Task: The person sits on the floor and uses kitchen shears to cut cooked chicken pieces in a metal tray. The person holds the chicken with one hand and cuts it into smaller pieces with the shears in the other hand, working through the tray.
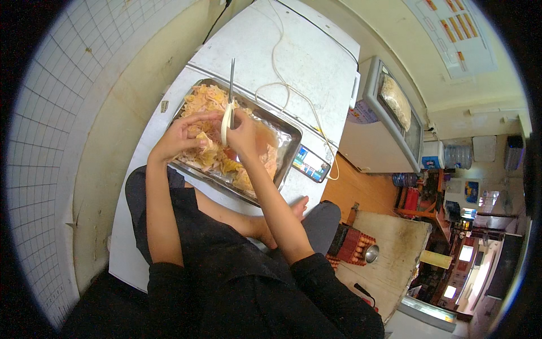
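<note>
A rectangular metal tray [292, 146] lies on a white surface before me, holding pale yellowish pieces that look like raw chicken skin [201, 99] and some pinkish liquid. Over its middle, my right hand [242, 133] grips scissors [227, 125] by their cream-coloured handle, the blades pointing away from me. Just to the left, my left hand [186, 137] is curled around a piece of the skin-like meat [205, 146]. Its far fingers reach close to the scissors' handle.
A phone [312, 164] showing a picture lies right of the tray, near a white cable [311, 101]. A chest freezer [372, 140] stands beyond at the right. Egg trays [358, 245] and a metal bowl [371, 253] sit on a worn table [394, 237]. A wall runs along the left.
</note>
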Demonstrator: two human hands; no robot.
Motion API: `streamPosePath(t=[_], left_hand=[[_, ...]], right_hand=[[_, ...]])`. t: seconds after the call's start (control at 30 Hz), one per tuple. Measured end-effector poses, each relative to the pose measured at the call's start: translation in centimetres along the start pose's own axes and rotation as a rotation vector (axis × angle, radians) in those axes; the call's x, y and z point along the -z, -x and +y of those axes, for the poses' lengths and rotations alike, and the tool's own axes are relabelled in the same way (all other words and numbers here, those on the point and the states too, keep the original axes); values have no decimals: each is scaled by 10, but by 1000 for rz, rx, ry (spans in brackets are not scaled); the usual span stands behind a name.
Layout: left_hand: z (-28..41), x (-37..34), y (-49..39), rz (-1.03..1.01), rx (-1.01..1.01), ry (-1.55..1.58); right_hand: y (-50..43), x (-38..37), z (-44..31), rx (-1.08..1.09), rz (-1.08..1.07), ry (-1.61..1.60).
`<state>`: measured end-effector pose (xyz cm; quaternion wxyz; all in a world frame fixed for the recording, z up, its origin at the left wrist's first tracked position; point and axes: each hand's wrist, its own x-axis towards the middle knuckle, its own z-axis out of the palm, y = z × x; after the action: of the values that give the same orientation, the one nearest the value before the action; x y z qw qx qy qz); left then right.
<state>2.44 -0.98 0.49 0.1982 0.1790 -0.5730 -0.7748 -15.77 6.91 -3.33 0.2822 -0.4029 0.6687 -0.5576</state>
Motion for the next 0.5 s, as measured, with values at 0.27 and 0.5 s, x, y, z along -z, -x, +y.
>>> streamPosePath(t=[0.27, 0.5], left_hand=[[2, -5, -1, 32, -66, -47], [1, -5, -2, 81, -116, -86]], right_hand=[[-10, -10, -9, 40, 69, 17], [-14, -1, -31, -4, 99, 295]])
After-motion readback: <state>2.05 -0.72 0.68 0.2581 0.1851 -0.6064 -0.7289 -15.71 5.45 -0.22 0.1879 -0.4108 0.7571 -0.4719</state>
